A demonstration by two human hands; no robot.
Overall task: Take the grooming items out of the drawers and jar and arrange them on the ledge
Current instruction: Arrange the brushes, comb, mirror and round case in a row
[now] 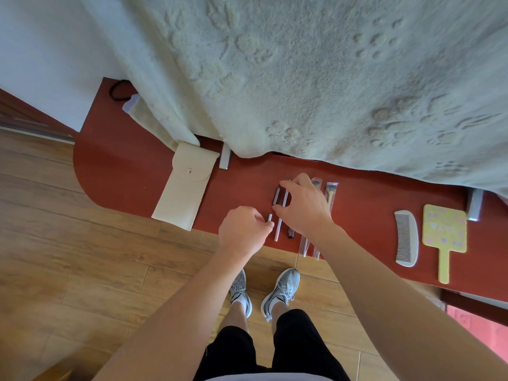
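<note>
Now | left hand (243,232) curled, pinching silver stick (270,217) at ledge (123,171) front | right hand (303,209) just right of it, thumb and forefinger bent over dark stick (275,198), grip unclear

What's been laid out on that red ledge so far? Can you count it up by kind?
Comb: 1
Hand mirror: 1
Cream pouch: 1
Black hair tie: 1
Clear-wrapped brushes: 2
Slim sticks: at least 3, partly hidden under the left hand and right hand
Total: at least 9
</note>
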